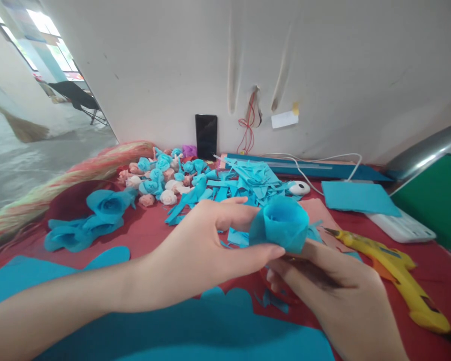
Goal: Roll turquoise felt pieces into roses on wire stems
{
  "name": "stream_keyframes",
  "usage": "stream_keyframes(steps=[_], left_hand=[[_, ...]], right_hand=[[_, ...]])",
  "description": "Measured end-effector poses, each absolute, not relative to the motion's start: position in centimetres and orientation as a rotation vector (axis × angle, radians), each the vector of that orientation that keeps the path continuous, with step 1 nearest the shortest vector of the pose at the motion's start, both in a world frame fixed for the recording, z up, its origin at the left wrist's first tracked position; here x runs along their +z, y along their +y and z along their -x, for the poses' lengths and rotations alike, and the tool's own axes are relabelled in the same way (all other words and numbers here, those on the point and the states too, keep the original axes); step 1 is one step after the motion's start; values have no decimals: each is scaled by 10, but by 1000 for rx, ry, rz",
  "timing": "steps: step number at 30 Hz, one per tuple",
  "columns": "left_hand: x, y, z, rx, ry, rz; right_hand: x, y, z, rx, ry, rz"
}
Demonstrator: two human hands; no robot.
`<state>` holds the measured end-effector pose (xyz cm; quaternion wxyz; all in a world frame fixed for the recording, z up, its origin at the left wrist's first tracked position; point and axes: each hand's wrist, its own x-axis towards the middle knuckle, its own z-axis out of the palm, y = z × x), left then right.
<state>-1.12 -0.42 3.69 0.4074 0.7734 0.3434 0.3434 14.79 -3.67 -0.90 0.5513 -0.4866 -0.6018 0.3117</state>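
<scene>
A blue paper flower (285, 223), curled into a cup with a rolled centre, is held up between both hands above the red cloth. My left hand (218, 240) grips its left side, thumb in front and fingers behind. From below and to the right, my right hand (334, 286) pinches the flower's base; the fingertips there are partly hidden. Blue paper strips (253, 180) lie heaped behind the flower. Under my forearms spreads a large blue sheet (195, 331) with a scalloped cut edge. A yellow glue gun (394, 271) rests to the right of my right hand.
Finished blue flowers (107, 205) sit at the left, beside a thick rope-like edge (71, 175). Small blue, pink and white roses (158, 175) are piled at the back. A phone (206, 136) leans on the wall. A blue card (361, 196) covers part of a white device (404, 225).
</scene>
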Motion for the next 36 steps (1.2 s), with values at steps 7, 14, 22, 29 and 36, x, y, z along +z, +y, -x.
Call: stream_keyframes(steps=[7, 14, 22, 29, 36], left_hand=[[40, -2, 11, 896, 885, -1960], [40, -3, 9, 864, 869, -1890], [36, -1, 10, 865, 864, -1945], [32, 0, 7, 864, 778, -1916], [31, 1, 5, 845, 815, -1865]], right_hand=[[-11, -36, -149, 766, -1411, 1166], [-14, -37, -148, 855, -1380, 1146], [-14, -34, -151, 907, -1428, 1075], [-14, -34, -155, 1039, -1432, 1041], [-19, -30, -154, 1232, -1307, 1037]])
